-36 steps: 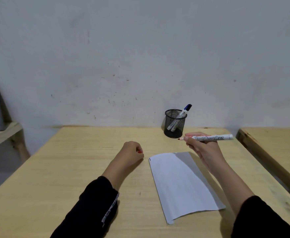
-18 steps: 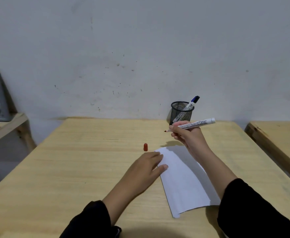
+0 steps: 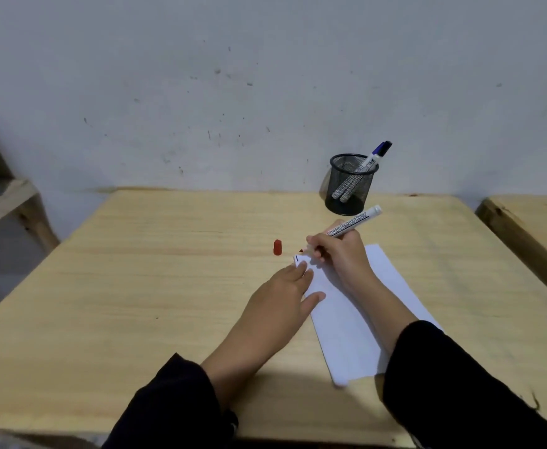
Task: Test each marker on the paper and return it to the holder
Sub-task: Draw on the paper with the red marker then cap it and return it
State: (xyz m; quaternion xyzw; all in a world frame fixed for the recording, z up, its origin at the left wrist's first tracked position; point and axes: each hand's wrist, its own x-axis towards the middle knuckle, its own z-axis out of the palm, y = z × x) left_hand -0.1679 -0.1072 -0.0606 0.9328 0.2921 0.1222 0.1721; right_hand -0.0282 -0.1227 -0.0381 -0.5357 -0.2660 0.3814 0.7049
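My right hand (image 3: 340, 254) grips an uncapped white board marker (image 3: 351, 225), its red tip pointing down at the far left corner of the white paper (image 3: 356, 315). A short dark stroke shows on that corner. Flat on the paper's left edge rests my left hand (image 3: 285, 293), fingers spread, holding nothing. The marker's red cap (image 3: 277, 247) lies on the wooden table (image 3: 136, 286) just left of the paper. Behind, near the wall, a black mesh holder (image 3: 350, 184) contains a blue-capped marker (image 3: 375, 155) and another one.
A second wooden table (image 3: 531, 228) stands to the right across a narrow gap. At the far left a wooden shelf (image 3: 3, 202) carries a dark framed object. The grey wall runs right behind the table.
My left hand set the red cap down on the table and went flat onto the paper's edge. My right hand lowered the marker from near the holder to the paper's corner.
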